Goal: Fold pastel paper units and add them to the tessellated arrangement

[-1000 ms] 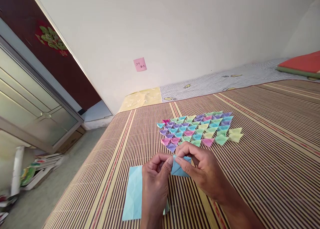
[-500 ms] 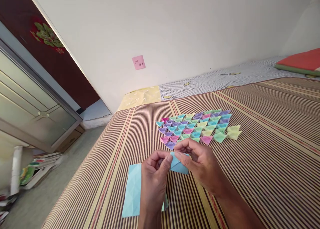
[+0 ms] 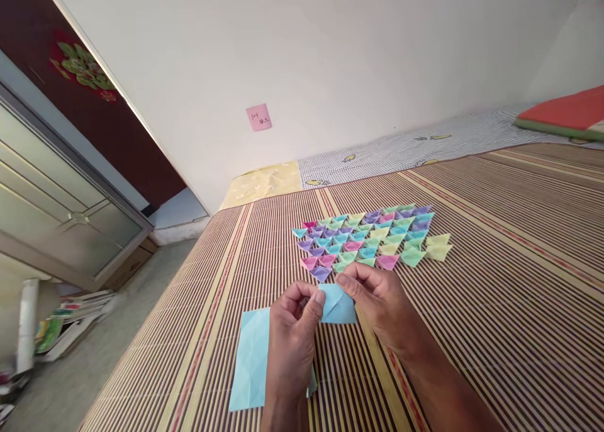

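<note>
A small folded piece of light blue paper (image 3: pixel 338 307) is held up between my two hands, with a crease showing across its face. My left hand (image 3: pixel 295 322) pinches its left upper corner between thumb and fingers. On the other side, my right hand (image 3: pixel 377 300) grips the top right corner in the same way. Below my left wrist lies a sheet of pale blue paper (image 3: pixel 250 360), partly hidden by the forearm, with more paper edges peeking out to its right. Beyond my hands, rows of small folded paper boats (image 3: pixel 352 246) in several colours stand close together.
Everything lies on a striped bamboo mat (image 3: pixel 198 306). Patterned cloth (image 3: pixel 368 161) runs along the wall behind, with a red and green folded cloth (image 3: pixel 561 114) at far right. A pink note (image 3: pixel 259 117) sticks to the wall. Papers (image 3: pixel 75 322) lie on the floor at left.
The right thumb and fingers have shifted slightly up along the blue paper's edge, exposing more of its face. The left hand keeps its pinch. The whole view has moved slightly.
</note>
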Motion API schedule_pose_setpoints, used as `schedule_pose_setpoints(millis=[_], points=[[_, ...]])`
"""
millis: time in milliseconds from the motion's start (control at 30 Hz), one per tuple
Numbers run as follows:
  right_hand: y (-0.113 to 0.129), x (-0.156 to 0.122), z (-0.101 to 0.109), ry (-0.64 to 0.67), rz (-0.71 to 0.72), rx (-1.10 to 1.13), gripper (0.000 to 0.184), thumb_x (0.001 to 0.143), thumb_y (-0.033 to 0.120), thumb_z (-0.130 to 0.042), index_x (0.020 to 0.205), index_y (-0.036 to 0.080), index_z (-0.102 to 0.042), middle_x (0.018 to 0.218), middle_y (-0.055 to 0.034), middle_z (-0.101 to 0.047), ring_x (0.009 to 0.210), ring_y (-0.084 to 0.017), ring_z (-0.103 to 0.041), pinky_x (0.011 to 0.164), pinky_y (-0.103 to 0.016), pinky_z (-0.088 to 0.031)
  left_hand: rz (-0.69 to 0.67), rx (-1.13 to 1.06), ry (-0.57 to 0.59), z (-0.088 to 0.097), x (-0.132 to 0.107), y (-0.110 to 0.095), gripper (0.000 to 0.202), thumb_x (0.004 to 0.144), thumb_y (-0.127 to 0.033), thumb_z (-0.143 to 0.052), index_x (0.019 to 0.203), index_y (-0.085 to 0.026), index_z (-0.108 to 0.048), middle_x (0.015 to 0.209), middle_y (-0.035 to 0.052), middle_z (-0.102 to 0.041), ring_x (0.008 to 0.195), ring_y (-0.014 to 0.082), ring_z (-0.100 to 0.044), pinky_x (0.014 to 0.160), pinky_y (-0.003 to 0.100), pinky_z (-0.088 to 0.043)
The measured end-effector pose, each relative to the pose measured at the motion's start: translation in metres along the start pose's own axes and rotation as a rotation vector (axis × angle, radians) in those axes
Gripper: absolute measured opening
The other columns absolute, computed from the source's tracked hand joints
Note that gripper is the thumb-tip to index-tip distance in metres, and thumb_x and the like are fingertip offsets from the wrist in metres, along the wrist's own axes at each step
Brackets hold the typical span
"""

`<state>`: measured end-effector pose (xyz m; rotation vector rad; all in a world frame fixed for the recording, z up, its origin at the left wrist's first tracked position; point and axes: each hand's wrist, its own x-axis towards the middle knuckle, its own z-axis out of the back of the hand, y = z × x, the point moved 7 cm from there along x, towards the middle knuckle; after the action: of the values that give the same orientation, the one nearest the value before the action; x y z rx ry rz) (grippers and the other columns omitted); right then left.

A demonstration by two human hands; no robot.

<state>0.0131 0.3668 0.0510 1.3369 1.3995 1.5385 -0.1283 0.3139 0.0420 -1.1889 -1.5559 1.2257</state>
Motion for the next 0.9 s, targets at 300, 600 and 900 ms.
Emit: schedule_pose_setpoints(millis=[300,600,900], points=[[0.001,0.000,-0.021,0.187,-0.101,0.135,0.036,0.083,0.052,-0.077,0.078,0.018,-0.066,0.071,0.0011,-0.058,0.065,-0.013,-0.053,0.062,-0.025,-0.049,-0.055,-0.073,-0.161,0.004,-0.001,-0.007,0.024,0.078,-0.034,-0.084,0.073,-0.017,-0.068,0.066,-0.0016,-0.062,0.063,0.0102,-0.056,0.063,0.020,-0.047],[-0.002,-0.003,-0.029,0.123,-0.095,0.245,0.023,0.083,0.040,-0.080,0.085,0.019,-0.071,0.075,0.0003,-0.065,0.070,-0.014,-0.059,0.070,-0.026,-0.053,-0.033,-0.404,-0.223,-0.001,0.001,0.000,0.026,0.066,-0.029,-0.092,0.067,-0.014,-0.071,0.064,-0.0003,-0.066,0.063,0.0090,-0.059,0.066,0.018,-0.051],[-0.005,-0.005,-0.027,0.133,-0.053,0.167,0.023,0.088,0.041,-0.076,0.081,0.019,-0.070,0.073,0.0002,-0.062,0.070,-0.015,-0.056,0.068,-0.027,-0.049,-0.012,-0.464,-0.252,0.004,0.002,0.005,0.030,0.063,-0.032,-0.095,0.066,-0.015,-0.070,0.065,-0.0006,-0.065,0.063,0.0092,-0.058,0.066,0.019,-0.051]])
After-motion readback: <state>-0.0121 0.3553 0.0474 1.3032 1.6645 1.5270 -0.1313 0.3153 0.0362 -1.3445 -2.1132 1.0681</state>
